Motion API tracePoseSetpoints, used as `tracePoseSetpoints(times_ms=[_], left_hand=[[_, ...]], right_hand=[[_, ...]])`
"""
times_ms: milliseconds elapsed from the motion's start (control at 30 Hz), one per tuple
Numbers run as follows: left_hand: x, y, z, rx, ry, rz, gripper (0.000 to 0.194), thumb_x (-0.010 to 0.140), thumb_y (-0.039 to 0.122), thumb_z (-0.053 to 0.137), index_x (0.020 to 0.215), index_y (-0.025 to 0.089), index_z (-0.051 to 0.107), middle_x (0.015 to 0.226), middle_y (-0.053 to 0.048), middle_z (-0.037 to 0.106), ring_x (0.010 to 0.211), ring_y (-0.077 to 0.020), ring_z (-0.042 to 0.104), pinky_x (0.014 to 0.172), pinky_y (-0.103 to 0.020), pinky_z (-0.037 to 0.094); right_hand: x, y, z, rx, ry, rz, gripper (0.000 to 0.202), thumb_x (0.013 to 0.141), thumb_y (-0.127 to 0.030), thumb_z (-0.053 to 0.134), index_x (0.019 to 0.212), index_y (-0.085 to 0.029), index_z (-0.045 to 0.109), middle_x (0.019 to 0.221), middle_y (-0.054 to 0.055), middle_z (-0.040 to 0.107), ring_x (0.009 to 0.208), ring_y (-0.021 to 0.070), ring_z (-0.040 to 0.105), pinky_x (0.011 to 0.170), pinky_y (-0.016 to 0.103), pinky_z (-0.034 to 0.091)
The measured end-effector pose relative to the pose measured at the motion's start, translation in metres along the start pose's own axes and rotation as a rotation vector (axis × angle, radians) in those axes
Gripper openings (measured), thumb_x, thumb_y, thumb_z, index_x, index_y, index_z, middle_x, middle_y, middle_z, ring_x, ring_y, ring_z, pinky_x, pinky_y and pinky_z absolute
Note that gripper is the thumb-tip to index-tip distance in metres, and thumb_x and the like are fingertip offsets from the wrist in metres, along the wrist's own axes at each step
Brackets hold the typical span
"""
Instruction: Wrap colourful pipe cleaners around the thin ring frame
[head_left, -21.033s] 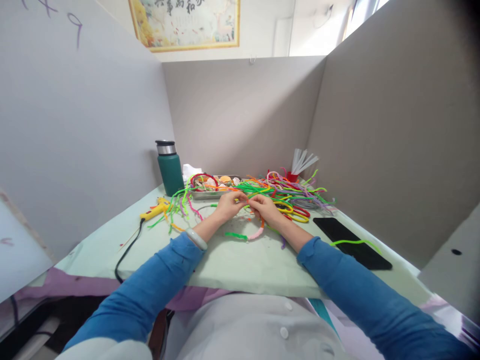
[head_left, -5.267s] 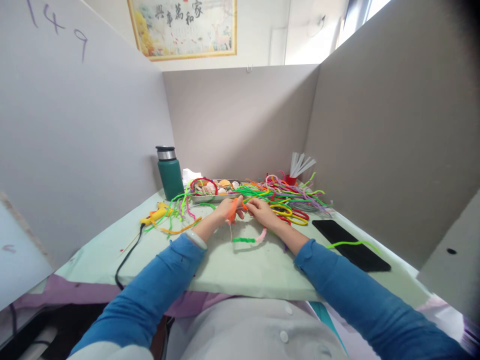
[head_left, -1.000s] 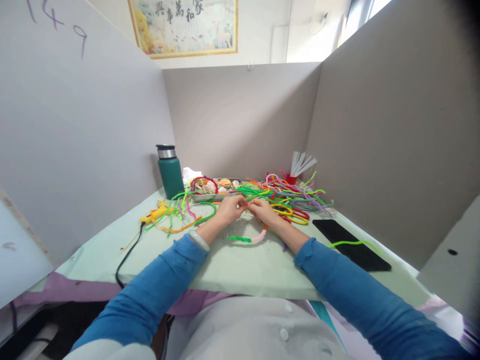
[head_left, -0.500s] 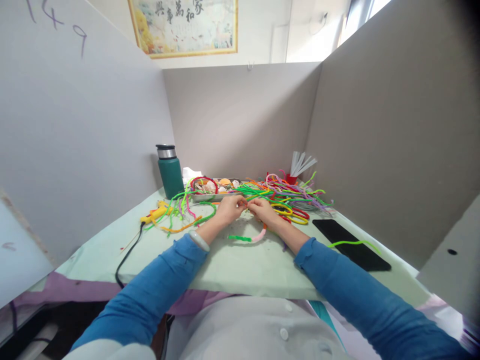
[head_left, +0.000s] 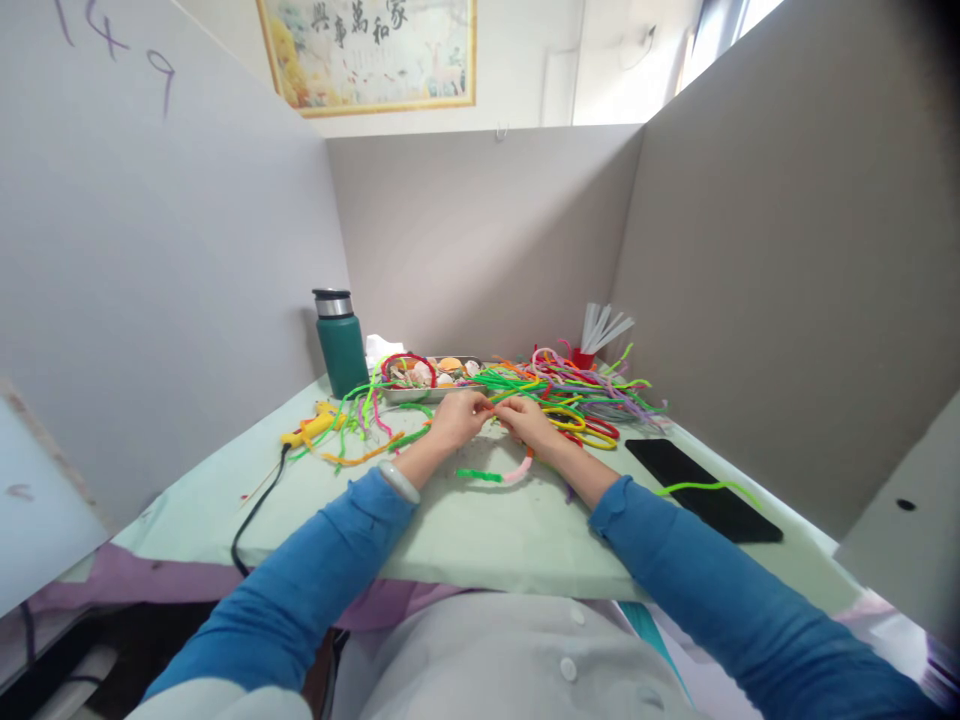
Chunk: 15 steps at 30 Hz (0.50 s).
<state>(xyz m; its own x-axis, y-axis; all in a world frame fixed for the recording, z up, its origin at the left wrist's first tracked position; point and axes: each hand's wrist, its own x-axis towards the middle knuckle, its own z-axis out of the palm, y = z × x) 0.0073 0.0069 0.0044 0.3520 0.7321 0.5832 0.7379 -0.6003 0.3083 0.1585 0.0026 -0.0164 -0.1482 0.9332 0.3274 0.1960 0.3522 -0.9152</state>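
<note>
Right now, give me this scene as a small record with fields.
Left hand: pinching a small, mostly hidden orange piece
Right hand: pinching at the same piece
Nearer the body: curved fuzzy green, pink and orange strip
Left side: yellow glue gun; green cylindrical bottle
Back: silver metal tray of shells; tangled multicoloured pipe cleaners; red cup of translucent sticks
Right side: flat black rectangular slab, lime-green fuzzy strand across it

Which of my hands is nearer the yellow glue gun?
Left. Your left hand is to the right of the yellow glue gun; your right hand is farther right, beyond the left one.
</note>
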Motion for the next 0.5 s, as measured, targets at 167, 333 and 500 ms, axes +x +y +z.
tracePoseSetpoints(times_ms=[167, 333, 500], left_hand=[[-0.0002, 0.0007, -0.0014, 0.025, 0.016, 0.01, 0.018, 0.075, 0.029, 0.057, 0.082, 0.02, 0.07, 0.082, -0.003, 0.067, 0.074, -0.0138, 0.057, 0.069, -0.023, 0.041], [-0.0009, 0.002, -0.0021, 0.049, 0.041, 0.008, 0.017, 0.074, 0.03, 0.059, 0.081, 0.019, 0.07, 0.082, -0.004, 0.065, 0.075, -0.0147, 0.057, 0.071, -0.024, 0.041], [0.0, 0.0015, -0.002, -0.003, 0.0, -0.003, 0.018, 0.075, 0.031, 0.058, 0.081, 0.018, 0.07, 0.082, -0.004, 0.067, 0.075, -0.0144, 0.058, 0.071, -0.023, 0.041]], right_hand=[[0.0002, 0.0004, -0.0004, -0.006, 0.007, -0.008, 0.019, 0.067, -0.034, 0.052, 0.07, -0.015, 0.055, 0.048, -0.006, 0.042, 0.039, 0.0047, 0.029, 0.039, 0.019, 0.021], [0.001, 0.0026, -0.0008, -0.02, 0.016, -0.027, 0.019, 0.068, -0.034, 0.052, 0.068, -0.015, 0.055, 0.048, -0.006, 0.042, 0.04, 0.0052, 0.03, 0.04, 0.019, 0.022], [0.0015, 0.0028, -0.0013, -0.036, 0.011, -0.032, 0.02, 0.068, -0.035, 0.053, 0.068, -0.015, 0.055, 0.048, -0.006, 0.041, 0.041, 0.0055, 0.03, 0.04, 0.019, 0.023]])
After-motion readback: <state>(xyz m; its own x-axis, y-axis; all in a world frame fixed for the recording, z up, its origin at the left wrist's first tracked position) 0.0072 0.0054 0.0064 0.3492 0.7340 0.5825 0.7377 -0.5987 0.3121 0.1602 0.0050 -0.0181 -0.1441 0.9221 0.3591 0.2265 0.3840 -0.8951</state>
